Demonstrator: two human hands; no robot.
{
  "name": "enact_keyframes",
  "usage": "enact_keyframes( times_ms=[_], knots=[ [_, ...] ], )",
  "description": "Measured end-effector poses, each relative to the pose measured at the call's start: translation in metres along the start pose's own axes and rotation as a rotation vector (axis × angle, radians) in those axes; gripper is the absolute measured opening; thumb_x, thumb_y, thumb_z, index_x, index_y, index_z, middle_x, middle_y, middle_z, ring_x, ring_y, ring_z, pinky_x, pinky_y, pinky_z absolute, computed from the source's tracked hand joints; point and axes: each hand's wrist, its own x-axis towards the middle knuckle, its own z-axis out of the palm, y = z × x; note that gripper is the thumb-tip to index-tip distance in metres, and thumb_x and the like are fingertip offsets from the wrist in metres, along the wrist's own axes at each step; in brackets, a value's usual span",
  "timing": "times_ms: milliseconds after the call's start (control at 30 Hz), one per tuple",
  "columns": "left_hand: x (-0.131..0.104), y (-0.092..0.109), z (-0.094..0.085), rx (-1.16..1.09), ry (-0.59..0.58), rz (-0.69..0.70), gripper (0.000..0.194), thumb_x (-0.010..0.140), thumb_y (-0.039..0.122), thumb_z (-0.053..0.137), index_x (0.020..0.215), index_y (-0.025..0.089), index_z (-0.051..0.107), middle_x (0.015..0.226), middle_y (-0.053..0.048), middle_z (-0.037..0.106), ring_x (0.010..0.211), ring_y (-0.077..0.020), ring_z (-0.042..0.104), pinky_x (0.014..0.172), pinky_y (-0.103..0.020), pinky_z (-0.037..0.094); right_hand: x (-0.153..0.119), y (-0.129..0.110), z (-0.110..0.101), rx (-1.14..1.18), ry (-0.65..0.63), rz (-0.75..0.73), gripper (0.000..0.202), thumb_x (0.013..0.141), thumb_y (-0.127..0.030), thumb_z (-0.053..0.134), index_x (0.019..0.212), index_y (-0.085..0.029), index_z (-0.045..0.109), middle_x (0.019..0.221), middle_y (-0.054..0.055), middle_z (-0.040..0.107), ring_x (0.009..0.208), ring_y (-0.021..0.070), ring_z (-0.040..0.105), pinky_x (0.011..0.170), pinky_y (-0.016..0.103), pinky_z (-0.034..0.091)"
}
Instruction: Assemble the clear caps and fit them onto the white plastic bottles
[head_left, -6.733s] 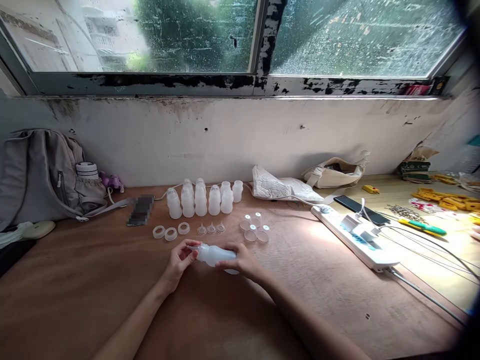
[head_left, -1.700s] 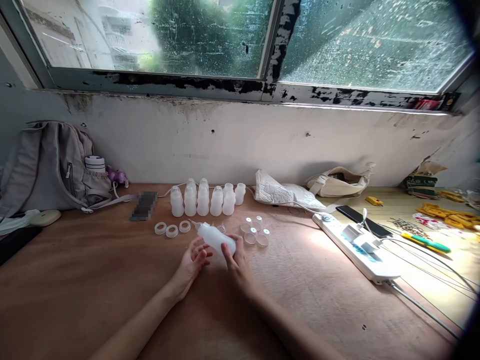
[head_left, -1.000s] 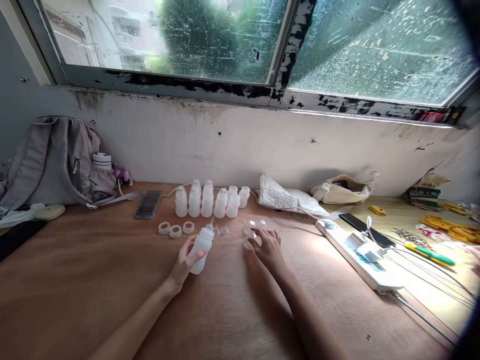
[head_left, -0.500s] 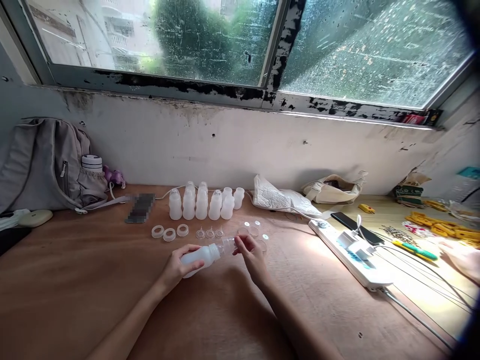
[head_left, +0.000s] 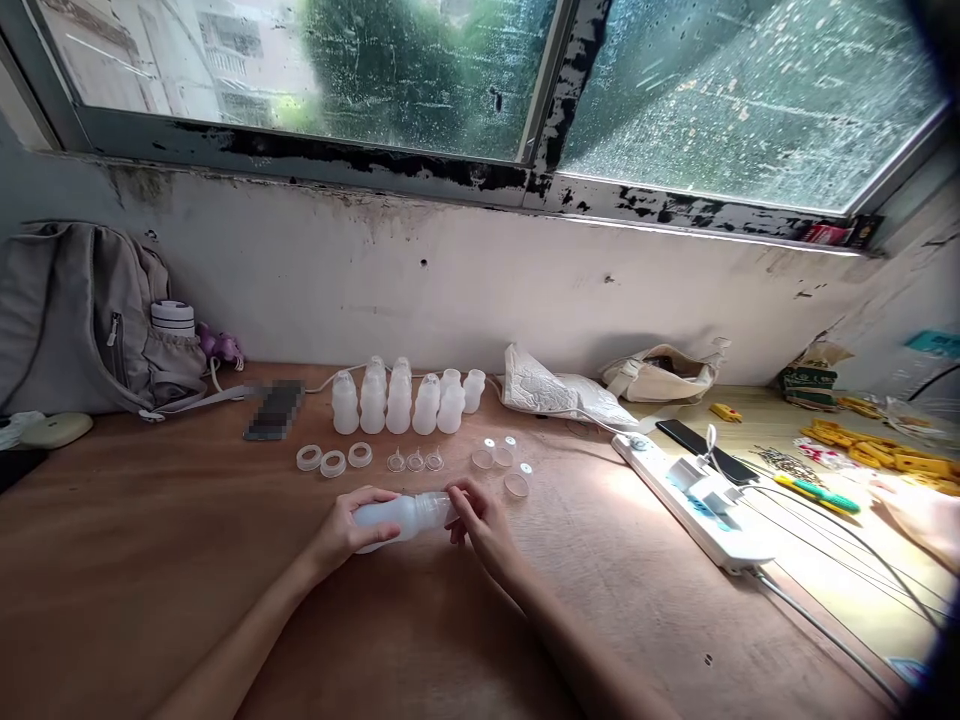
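My left hand (head_left: 357, 532) is wrapped round a frosted white baby bottle (head_left: 396, 518), which lies nearly level, its neck pointing right. Over the neck sits a clear dome-shaped cap (head_left: 432, 510), and the fingers of my right hand (head_left: 480, 525) close on its far end. Behind them, several more frosted bottles (head_left: 400, 398) stand in a cluster, some with clear caps on. Three white screw rings (head_left: 333, 463) lie to the left. Three clear teats (head_left: 415, 460) are in the middle, and some clear round pieces (head_left: 517, 485) lie to the right with small white discs.
A white power strip (head_left: 694, 505) with plugs and cables lies on the right. Near it are a black phone (head_left: 705, 450), a screwdriver (head_left: 816, 494) and yellow tools (head_left: 877, 450). Along the wall rest a padded white packet (head_left: 559, 390), a cloth pouch (head_left: 660, 375) and a grey backpack (head_left: 82, 310).
My right hand has moved left, bringing the clear cap from the bottle's mouth down over its neck. The left hand still holds the bottle. The view has shifted slightly.
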Motion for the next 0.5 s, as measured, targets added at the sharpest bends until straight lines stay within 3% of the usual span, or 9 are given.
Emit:
enact_keyframes(
  times_ms=[133,267,500],
  knots=[
    [-0.001,0.001,0.001,0.073,-0.029,0.047,0.038,0.058,0.034,0.068,0.091,0.015,0.064,0.087,-0.005,0.060,0.076,-0.0173,0.055,0.064,-0.023,0.043,-0.004,-0.004,0.005,-0.007,-0.086,0.137,0.046,0.083,-0.053,0.029,0.079,-0.015,0.054,0.041,-0.004,0.047,0.029,0.0092,0.041,0.030,0.019,0.028],
    [-0.003,0.004,0.001,0.056,-0.063,0.029,0.036,0.059,0.033,0.068,0.090,0.015,0.063,0.081,-0.003,0.059,0.071,-0.0152,0.054,0.061,-0.022,0.041,-0.007,-0.003,0.009,-0.180,-0.005,0.010,0.048,0.085,-0.049,0.028,0.068,-0.015,0.057,0.042,-0.004,0.043,0.039,0.0101,0.043,0.040,0.021,0.033],
    [-0.005,0.005,0.001,-0.013,-0.088,-0.019,0.035,0.058,0.032,0.068,0.086,0.013,0.062,0.075,-0.001,0.059,0.065,-0.0131,0.052,0.056,-0.021,0.039,-0.012,-0.002,0.007,-0.393,0.064,-0.152,0.044,0.089,-0.039,0.021,0.071,-0.017,0.055,0.055,-0.001,0.051,0.052,0.0115,0.047,0.053,0.022,0.036]
  ],
)
